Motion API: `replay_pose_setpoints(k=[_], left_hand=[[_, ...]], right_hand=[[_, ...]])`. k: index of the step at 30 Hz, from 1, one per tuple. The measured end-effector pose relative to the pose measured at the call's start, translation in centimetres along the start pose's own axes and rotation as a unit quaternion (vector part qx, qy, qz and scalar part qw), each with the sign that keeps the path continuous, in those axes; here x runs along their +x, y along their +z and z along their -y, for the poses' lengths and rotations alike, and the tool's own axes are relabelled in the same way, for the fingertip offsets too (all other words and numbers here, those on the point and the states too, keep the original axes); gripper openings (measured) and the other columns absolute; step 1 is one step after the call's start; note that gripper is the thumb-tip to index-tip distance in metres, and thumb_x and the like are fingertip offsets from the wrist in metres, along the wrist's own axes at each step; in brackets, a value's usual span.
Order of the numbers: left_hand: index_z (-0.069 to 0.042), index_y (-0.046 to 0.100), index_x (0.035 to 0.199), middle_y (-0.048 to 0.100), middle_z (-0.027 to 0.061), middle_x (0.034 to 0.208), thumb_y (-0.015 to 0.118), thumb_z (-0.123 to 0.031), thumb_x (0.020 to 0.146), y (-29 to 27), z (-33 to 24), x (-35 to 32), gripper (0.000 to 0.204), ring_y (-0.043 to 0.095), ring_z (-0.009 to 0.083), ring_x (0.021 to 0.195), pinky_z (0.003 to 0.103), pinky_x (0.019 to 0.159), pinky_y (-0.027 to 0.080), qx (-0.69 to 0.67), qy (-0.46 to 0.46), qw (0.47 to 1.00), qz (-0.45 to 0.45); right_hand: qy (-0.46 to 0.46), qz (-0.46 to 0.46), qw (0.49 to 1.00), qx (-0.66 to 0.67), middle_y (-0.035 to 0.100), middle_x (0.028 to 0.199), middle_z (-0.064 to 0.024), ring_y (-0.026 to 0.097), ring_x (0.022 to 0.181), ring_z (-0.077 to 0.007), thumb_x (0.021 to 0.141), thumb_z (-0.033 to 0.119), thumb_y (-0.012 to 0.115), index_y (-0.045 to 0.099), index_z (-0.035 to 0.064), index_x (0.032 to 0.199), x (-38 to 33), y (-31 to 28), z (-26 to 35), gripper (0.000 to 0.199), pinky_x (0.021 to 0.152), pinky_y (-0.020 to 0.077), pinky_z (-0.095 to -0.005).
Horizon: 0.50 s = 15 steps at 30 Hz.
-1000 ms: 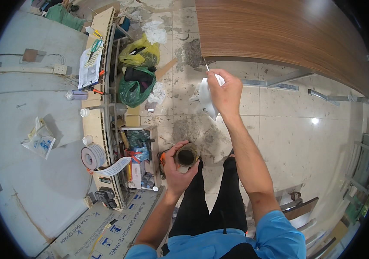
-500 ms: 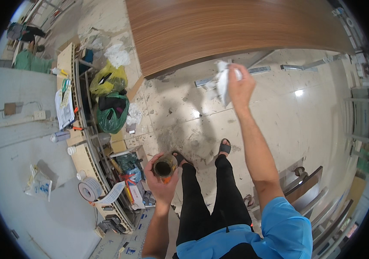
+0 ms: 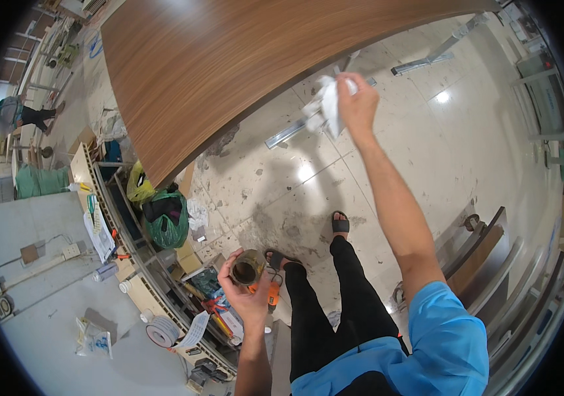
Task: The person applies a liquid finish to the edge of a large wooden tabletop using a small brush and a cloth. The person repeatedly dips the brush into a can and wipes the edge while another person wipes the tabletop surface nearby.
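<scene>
Container (image 3: 248, 267) was held in left hand (image 3: 249, 303), half-curled round wall; judged stiff, perhaps fragile, best gripped below rim; white cloth (image 3: 325, 111) was pinched in right hand (image 3: 359, 109), closed tightly, near brown board (image 3: 249, 63); judged light, soft, best taken by bunched folds

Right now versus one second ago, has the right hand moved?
Yes: judged against the brown wood-grain panel, the right hand has gone rightward along its near edge, away from its near left corner.
</scene>
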<state>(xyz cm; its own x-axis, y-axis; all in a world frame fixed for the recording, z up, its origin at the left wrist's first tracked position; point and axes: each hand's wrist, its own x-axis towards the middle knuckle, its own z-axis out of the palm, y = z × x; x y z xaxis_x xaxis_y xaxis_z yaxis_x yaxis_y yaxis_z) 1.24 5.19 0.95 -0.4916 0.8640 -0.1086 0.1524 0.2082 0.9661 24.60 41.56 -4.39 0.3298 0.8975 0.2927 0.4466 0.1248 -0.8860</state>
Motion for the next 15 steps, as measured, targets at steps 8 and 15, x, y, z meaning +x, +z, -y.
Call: replay_pose_setpoints(k=[8,15], left_hand=[[-0.002,0.042,0.142,0.051,0.0208,0.148,0.077,0.017,0.078,5.6,-1.4,0.6,0.076,0.055,0.0273,0.135,0.041,0.116,0.048,-0.022,-0.007,0.999,0.029],[-0.002,0.042,0.142,0.051,0.0220,0.148,0.077,0.015,0.078,9.1,-2.6,1.2,0.074,0.054,0.0275,0.136,0.041,0.116,0.047,-0.027,0.014,0.999,0.036]], right_hand=[[-0.133,0.065,0.988,0.030,0.077,0.092,-0.0198,0.075,0.082,-0.0332,0.094,0.012,0.071,0.076,0.0021,0.105,1.9,-1.6,-1.8,0.016,0.078,0.0572,-0.0398],[-0.023,-0.071,0.996,-0.042,0.078,0.092,-0.0174,0.074,0.084,-0.0292,0.096,0.016,0.072,0.078,0.0028,0.105,11.3,-7.1,-7.3,0.017,0.079,0.0559,-0.0389]])
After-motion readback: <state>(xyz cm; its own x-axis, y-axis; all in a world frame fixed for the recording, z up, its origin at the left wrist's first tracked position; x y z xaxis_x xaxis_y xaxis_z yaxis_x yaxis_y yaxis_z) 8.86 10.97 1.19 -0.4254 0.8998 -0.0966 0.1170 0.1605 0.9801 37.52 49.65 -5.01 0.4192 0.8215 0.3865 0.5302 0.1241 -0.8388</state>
